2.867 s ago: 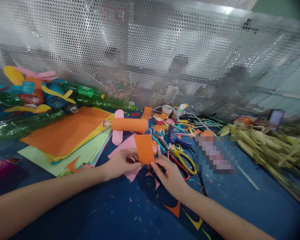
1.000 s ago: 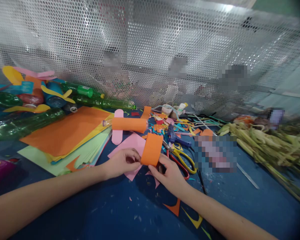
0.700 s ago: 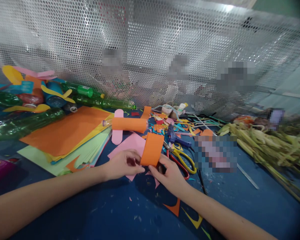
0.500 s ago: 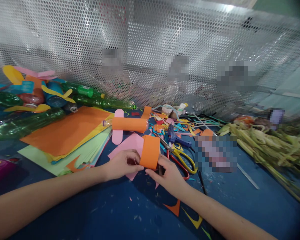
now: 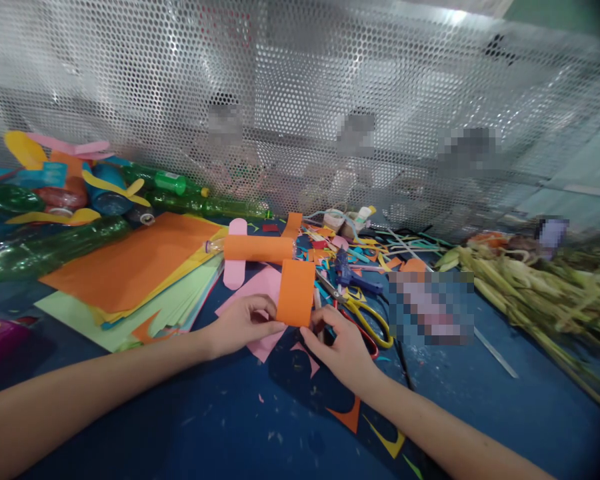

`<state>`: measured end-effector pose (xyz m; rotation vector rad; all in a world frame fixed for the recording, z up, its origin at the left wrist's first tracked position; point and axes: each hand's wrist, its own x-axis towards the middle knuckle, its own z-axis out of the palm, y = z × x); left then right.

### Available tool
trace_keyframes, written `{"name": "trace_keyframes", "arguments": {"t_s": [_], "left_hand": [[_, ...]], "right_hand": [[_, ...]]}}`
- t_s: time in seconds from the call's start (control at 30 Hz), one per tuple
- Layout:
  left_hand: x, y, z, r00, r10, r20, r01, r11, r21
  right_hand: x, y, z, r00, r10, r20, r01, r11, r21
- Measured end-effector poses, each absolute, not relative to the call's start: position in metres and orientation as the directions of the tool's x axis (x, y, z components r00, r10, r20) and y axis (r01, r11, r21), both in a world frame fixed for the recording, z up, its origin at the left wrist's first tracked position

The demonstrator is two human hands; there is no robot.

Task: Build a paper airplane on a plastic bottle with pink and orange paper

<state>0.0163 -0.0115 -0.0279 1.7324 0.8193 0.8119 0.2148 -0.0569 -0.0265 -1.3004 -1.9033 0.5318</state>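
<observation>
Between my two hands is a piece of orange paper [image 5: 297, 293], its near edge pinched at the two corners. My left hand [image 5: 243, 325] closes thumb and fingers on the left corner. On the right corner, my right hand [image 5: 337, 343] pinches in the same way. The paper looks flat or folded over; which of these I cannot tell. Just beyond it lies a plastic bottle wrapped in orange paper [image 5: 257, 249], with a pink rounded paper strip [image 5: 235, 273] across it. Pink paper [image 5: 263, 347] lies beneath my hands.
Scissors with yellow and red handles [image 5: 370, 320] and a blue glue gun [image 5: 355, 279] lie right of my hands. Coloured sheets [image 5: 130, 267] are stacked at left, near green bottles [image 5: 65, 247]. Dried husks [image 5: 530, 300] lie far right. A perforated metal panel [image 5: 290, 87] stands behind.
The orange paper has gone from a rounded, curled shape to a flatter rectangle and shifted slightly up and left. Both hands still pinch its near edge.
</observation>
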Motion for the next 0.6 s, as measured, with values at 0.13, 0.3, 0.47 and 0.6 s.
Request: {"name": "trace_keyframes", "arguments": {"t_s": [0.13,0.3,0.47,0.6], "left_hand": [[0.0169,-0.0124,-0.0234,0.539,0.835,0.115,0.135,-0.22,0.966],[0.0162,-0.0137,-0.0184,0.525,0.846,0.091,0.129,-0.185,0.974],[0.0157,-0.0131,-0.0173,0.559,0.827,0.056,0.132,-0.156,0.979],[0.0158,-0.0123,-0.0181,0.588,0.804,0.085,0.135,-0.201,0.97]], "right_hand": [[0.2155,-0.0569,-0.0273,-0.183,0.914,0.363,0.593,0.397,-0.7],[0.2144,-0.0563,-0.0243,-0.172,0.92,0.353,0.58,0.385,-0.718],[0.2138,-0.0545,-0.0221,-0.165,0.927,0.336,0.559,0.369,-0.743],[0.2142,-0.0551,-0.0242,-0.142,0.935,0.325,0.538,0.349,-0.767]]}}
